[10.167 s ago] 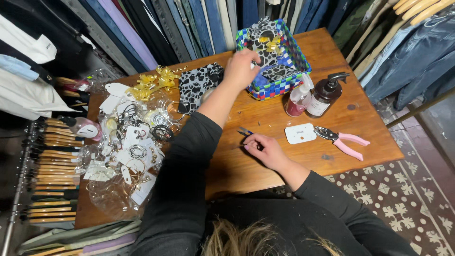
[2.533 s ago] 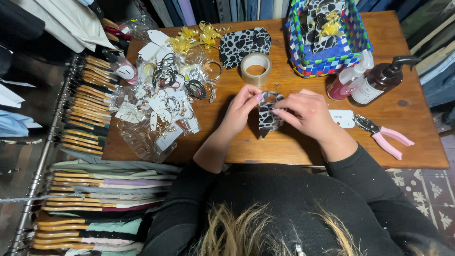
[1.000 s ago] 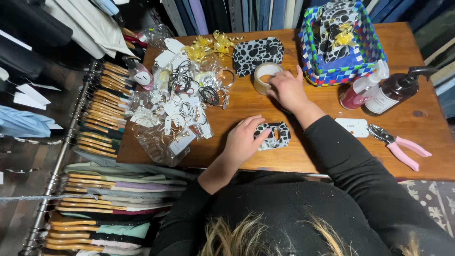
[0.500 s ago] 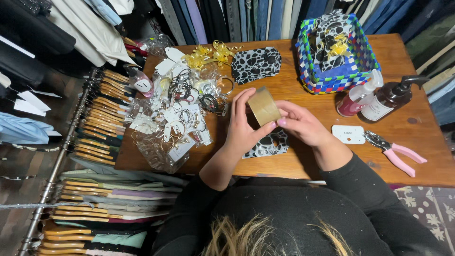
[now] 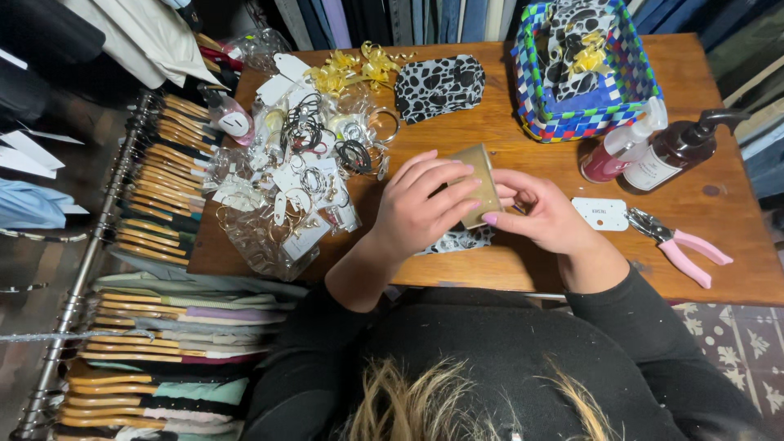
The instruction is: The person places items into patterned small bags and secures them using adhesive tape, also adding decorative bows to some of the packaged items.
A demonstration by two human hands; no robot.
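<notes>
I hold a roll of brownish tape (image 5: 480,184) between both hands above the wooden table (image 5: 531,155). My left hand (image 5: 425,204) wraps over the roll from the left, fingers spread across its side. My right hand (image 5: 543,214) grips it from the right, fingertips at the roll's edge. Under my hands lies a small black-and-white spotted fabric piece (image 5: 457,240), mostly hidden.
A spotted pouch (image 5: 439,85) lies at the back. A chequered woven basket (image 5: 584,69) holds spotted items with yellow bows. Two pump bottles (image 5: 653,151), a white card (image 5: 600,214) and pink-handled pliers (image 5: 678,245) are on the right. Bagged jewellery (image 5: 302,180) is heaped on the left beside hung clothes (image 5: 155,327).
My right hand fetched the tape roll from the table's back and brought it over the spotted piece; both hands now hold it, turned edge-on.
</notes>
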